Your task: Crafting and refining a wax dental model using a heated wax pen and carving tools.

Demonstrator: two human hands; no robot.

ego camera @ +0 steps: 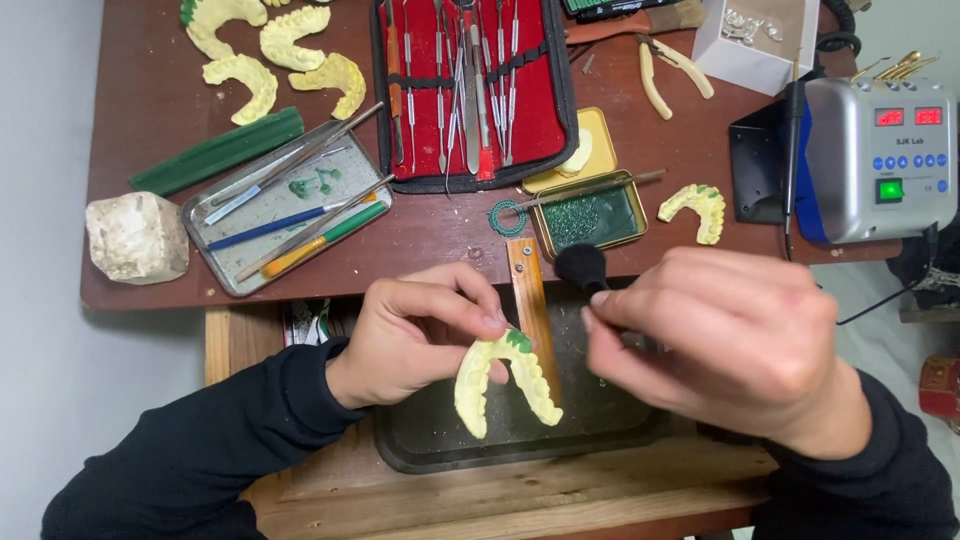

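At frame centre, left hand [415, 335] pinches a yellow dental cast [500, 385]; right hand [725, 340] grips a black brush [583, 268], seemingly dusting it; gentle strokes needed.

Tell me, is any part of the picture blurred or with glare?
Head view: even, soft light, no strong glare; the right hand is slightly motion-blurred with its black brush; the left hand and yellow dental cast look sharp; table edges bend slightly outward.

red instrument case [475, 95] | metal tray [225, 262] | plaster block [136, 237] | grey control unit [880, 160] | pliers [672, 70]
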